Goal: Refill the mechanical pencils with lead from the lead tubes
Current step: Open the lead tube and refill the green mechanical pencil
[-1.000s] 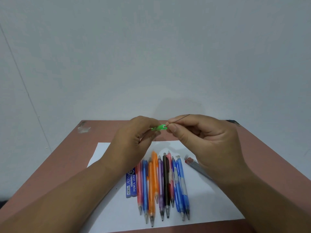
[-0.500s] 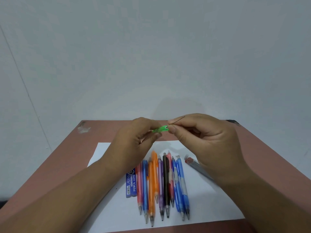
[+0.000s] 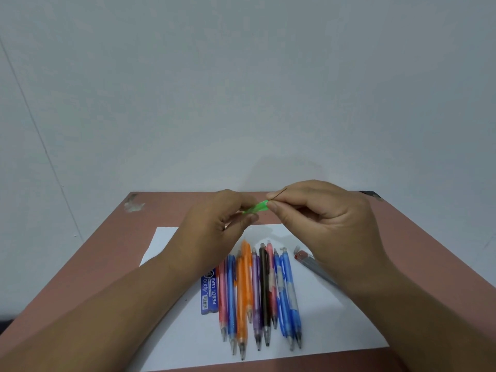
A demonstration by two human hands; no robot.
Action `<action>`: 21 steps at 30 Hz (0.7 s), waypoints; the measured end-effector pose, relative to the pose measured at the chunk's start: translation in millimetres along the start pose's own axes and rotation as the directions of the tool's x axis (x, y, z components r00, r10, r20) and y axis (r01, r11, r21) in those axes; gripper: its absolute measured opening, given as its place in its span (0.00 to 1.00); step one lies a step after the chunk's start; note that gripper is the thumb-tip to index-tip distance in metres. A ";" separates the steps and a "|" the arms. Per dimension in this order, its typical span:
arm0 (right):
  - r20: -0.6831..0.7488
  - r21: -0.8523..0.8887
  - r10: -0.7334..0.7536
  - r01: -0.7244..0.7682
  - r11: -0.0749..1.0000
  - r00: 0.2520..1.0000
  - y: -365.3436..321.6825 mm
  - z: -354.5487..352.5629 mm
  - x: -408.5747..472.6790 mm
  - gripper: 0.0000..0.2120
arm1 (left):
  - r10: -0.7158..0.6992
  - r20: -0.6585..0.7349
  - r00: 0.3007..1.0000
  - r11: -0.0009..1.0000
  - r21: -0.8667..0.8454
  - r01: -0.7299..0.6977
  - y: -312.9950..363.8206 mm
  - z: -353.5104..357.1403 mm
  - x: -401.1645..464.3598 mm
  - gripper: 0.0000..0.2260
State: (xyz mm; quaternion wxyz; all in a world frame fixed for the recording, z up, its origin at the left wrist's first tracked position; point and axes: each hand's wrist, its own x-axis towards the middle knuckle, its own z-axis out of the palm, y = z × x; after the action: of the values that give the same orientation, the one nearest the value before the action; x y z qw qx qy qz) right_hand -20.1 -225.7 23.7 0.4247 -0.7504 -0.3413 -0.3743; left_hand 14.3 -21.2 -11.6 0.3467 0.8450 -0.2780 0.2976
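Above the desk, the left hand grips a green mechanical pencil by its barrel, its open end pointing toward 3 o'clock. The right hand pinches a thin lead at that opening. On the white paper below lie the other pencils, a blue lead tube at their 9 o'clock, a grey lead tube at 3 o'clock.

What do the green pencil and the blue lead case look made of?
The short green mechanical pencil, held in the left hand, looks like glossy translucent plastic: light glows through it. The flat blue lead case looks like opaque plastic with white printed lettering, though it could be card.
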 end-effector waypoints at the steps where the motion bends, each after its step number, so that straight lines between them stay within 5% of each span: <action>1: 0.002 -0.004 0.004 -0.004 1.000 1.000 -0.2 -0.5 -0.2 0.06 | -0.006 0.004 1.000 1.000 0.000 0.006 0.1 0.0 -0.2 0.12; 21: 0.008 0.006 0.177 -0.177 0.984 0.984 0.0 -1.7 -1.6 0.10 | -0.075 0.040 0.996 0.993 -0.091 0.078 5.3 -4.2 -0.1 0.12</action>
State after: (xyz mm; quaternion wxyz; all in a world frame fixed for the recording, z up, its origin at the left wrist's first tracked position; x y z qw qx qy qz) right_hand -21.3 -227.5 23.0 0.4574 -0.7778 -0.2760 -0.3311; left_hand 9.3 -21.1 -7.0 0.3914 0.8434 -0.2651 0.2553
